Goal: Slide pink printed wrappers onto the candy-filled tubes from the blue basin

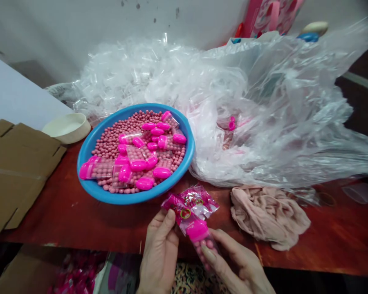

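Holding with the bare right hand (237, 263), by thumb and curled fingers, a clear plastic tube (199, 246) full of dusty-pink round beads, tilted, with its bright pink cap (197, 230) away from the palm, over the table's near edge. Pinching with the bare left hand (159, 247), between thumb and fingers, a shiny magenta film packet (178, 207), overlapping the cap end; hard to tell whether around it or merely against it. Below, between the wrists, a dark-and-cream patterned cloth (188, 279). Just beyond, on the reddish-brown table (76, 214), a second glossy magenta packet (207, 204), partly behind the first, and to the right a crumpled beige cloth (268, 214). Farther, a round blue plastic basin (125, 198) of loose pink beads (115, 136) and pink-capped filled tubes (136, 157); left of it, flattened brown cardboard (16, 175) and a shallow cream bowl (70, 130). Behind, a crumpled clear plastic bag (282, 139) and, against the pale wall (64, 24), a heap of clear empty tubes (125, 73).
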